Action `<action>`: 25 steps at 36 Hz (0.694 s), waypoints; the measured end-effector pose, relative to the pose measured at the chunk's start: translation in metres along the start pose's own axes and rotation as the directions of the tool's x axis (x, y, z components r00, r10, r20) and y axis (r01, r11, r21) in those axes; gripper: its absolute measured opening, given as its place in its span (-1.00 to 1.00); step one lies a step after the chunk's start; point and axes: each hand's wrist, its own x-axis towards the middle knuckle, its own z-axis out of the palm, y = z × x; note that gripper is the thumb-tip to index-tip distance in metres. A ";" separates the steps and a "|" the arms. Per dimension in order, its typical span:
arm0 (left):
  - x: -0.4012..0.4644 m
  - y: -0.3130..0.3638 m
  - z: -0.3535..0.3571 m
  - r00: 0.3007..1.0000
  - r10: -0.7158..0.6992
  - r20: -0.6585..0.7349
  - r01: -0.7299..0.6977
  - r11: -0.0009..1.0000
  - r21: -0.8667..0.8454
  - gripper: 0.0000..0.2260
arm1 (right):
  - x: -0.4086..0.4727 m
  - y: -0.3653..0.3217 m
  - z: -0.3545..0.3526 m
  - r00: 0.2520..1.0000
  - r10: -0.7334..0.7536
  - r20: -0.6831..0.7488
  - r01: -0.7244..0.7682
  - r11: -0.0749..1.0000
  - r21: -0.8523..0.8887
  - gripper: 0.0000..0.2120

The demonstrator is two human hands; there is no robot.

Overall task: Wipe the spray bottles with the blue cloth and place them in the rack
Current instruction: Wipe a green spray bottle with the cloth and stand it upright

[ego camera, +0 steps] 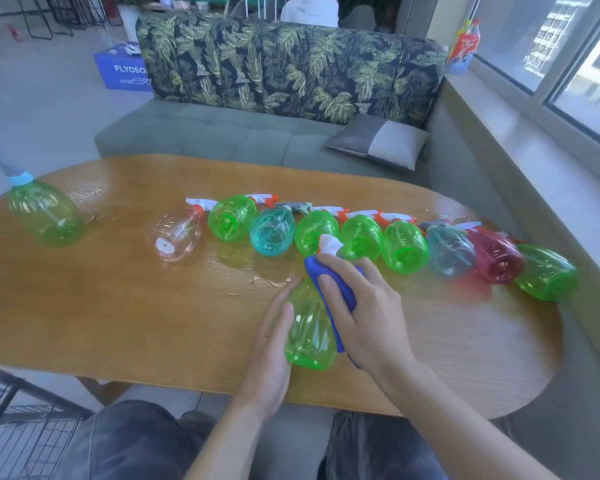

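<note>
L hand (274, 336) flat, fingers straight, steadying green bottle (309, 334) on table (118, 306). R hand (357, 310) grips blue cloth (340, 292) against it. Other bottles in row behind.

The cloth (333, 296) is blue over a green bottle (310, 336). The row (361, 237) runs pink-clear, green, teal, three green, pale blue, red, green. The table (136, 306) is honey-brown woodgrain. The sofa back (291, 71) bears yellow-green fronds on navy.

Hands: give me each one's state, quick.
Left hand: open, fingers straight against the green spray bottle.
Right hand: holding the blue cloth against that bottle.
</note>
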 end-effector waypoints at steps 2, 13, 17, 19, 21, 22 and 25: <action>0.001 -0.001 -0.001 1.000 0.015 0.005 -0.015 1.000 0.010 -0.47 | -0.004 0.000 0.005 1.000 -0.016 0.022 0.015 1.000 0.026 -0.68; 0.001 -0.001 -0.005 0.999 -0.012 -0.030 0.013 0.999 0.048 -0.60 | -0.060 0.014 0.002 0.830 -0.536 0.154 0.548 0.835 -0.053 -0.74; -0.001 0.001 -0.007 0.998 -0.034 -0.044 0.034 0.999 -0.010 -0.52 | -0.064 0.018 -0.007 0.721 -0.657 0.219 0.683 0.727 -0.067 -0.77; -0.001 -0.001 -0.008 0.999 -0.028 -0.037 0.028 1.000 -0.012 -0.48 | -0.057 0.017 -0.012 0.753 -0.637 0.165 0.651 0.758 -0.044 -0.78; 0.000 -0.002 -0.008 0.999 -0.022 -0.032 0.022 1.000 0.005 -0.47 | -0.043 0.014 -0.015 0.849 -0.525 0.063 0.526 0.850 -0.007 -0.76; 0.000 -0.002 -0.007 0.999 -0.024 -0.031 0.024 1.000 0.007 -0.50 | -0.033 0.012 -0.016 0.899 -0.438 0.013 0.438 0.899 0.019 -0.74; 0.002 -0.004 -0.005 0.999 -0.032 -0.024 0.033 0.999 0.038 -0.56 | -0.006 0.007 -0.014 0.986 -0.163 -0.020 0.164 0.985 0.052 -0.70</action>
